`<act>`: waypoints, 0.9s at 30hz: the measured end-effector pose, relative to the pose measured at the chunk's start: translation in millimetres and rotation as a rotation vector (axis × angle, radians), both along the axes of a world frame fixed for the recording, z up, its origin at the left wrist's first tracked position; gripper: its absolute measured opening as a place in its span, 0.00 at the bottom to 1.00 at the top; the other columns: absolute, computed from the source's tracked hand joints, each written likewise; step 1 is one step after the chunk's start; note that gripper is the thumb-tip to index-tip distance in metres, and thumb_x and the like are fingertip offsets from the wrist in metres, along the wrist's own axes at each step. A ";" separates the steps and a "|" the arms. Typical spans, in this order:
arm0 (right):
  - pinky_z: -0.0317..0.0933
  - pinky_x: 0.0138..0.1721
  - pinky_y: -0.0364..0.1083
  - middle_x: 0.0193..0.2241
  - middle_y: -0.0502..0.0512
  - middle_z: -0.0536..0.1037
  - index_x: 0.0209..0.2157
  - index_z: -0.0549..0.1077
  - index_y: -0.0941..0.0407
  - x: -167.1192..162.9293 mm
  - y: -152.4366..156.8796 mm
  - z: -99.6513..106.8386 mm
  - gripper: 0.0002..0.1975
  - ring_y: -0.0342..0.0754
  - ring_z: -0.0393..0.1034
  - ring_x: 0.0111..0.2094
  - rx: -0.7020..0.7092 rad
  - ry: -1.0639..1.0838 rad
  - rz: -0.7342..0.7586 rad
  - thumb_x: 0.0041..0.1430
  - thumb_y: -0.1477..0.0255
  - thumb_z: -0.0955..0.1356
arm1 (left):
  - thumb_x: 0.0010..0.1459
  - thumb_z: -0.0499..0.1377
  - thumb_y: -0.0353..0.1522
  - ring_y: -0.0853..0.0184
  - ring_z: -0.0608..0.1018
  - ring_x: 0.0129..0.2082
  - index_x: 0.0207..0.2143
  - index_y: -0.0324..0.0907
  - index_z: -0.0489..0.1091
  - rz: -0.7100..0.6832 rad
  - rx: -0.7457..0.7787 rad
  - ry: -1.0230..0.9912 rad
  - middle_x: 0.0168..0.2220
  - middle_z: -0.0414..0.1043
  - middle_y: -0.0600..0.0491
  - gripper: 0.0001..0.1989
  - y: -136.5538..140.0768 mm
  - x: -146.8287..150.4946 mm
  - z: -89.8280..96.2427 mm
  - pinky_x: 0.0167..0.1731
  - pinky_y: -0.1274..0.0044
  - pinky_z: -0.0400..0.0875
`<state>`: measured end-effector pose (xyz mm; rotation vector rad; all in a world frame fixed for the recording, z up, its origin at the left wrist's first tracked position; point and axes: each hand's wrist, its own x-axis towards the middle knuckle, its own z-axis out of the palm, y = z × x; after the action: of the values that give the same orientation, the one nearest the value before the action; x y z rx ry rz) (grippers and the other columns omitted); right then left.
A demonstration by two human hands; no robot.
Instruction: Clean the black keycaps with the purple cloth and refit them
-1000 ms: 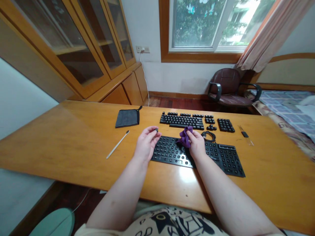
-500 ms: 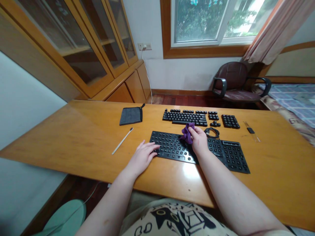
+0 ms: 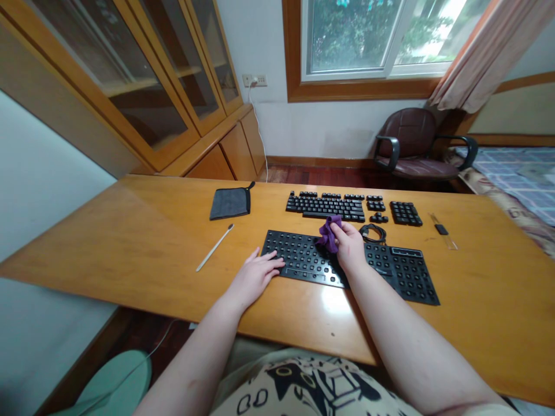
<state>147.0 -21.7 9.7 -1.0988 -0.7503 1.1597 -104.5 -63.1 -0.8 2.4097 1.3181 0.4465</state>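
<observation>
In front of me lies a black keyboard base (image 3: pixel 303 257) with its keycaps off, its bare switches showing. My left hand (image 3: pixel 256 273) rests with spread fingers on the base's left end. A crumpled purple cloth (image 3: pixel 329 233) is pinched in my right hand (image 3: pixel 349 245), against the upper middle of the base. My right hand and forearm hide part of the base. Behind it, the removed keycaps (image 3: pixel 327 207) are laid out in keyboard order, with number-pad keycaps (image 3: pixel 406 213) at the right. A coiled black cable (image 3: pixel 373 233) sits just behind the base.
On the wooden desk (image 3: pixel 143 242), left of the base, lie a white-handled brush (image 3: pixel 215 247) and a dark zip pouch (image 3: pixel 230 203). A keycap puller (image 3: pixel 441 229) is at the right. Past the desk stand an armchair (image 3: pixel 410 141) and a glass-door cabinet (image 3: pixel 173 75).
My left hand has slid slightly right, further onto the keyboard base. My right hand with the purple cloth is almost in the same spot.
</observation>
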 end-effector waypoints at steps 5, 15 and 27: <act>0.55 0.15 0.39 0.22 0.53 0.77 0.30 0.72 0.60 -0.1 0.1 -0.6 0.14 0.38 0.61 0.15 0.003 -0.022 -0.001 0.47 0.64 0.69 | 0.58 0.51 0.32 0.65 0.67 0.54 0.44 0.49 0.69 -0.007 0.005 0.016 0.47 0.72 0.54 0.12 0.2 3.3 1.1 0.57 0.59 0.50; 0.56 0.15 0.39 0.23 0.54 0.77 0.30 0.73 0.60 0.7 0.1 -1.3 0.14 0.38 0.62 0.15 -0.001 -0.040 -0.008 0.47 0.63 0.69 | 0.58 0.50 0.28 0.64 0.68 0.53 0.45 0.46 0.69 0.099 0.225 0.139 0.48 0.71 0.52 0.15 -21.8 14.7 -5.1 0.57 0.60 0.52; 0.55 0.15 0.39 0.23 0.54 0.78 0.29 0.72 0.60 0.8 1.8 -2.5 0.12 0.38 0.62 0.16 0.014 -0.028 0.006 0.47 0.64 0.69 | 0.58 0.48 0.35 0.58 0.55 0.61 0.60 0.37 0.50 0.153 0.215 0.403 0.61 0.51 0.46 0.28 -57.6 31.6 -9.6 0.58 0.58 0.46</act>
<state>147.8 -19.8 7.3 -1.1039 -0.7832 1.1450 -72.9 -120.7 -10.5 2.6855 1.7080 0.1471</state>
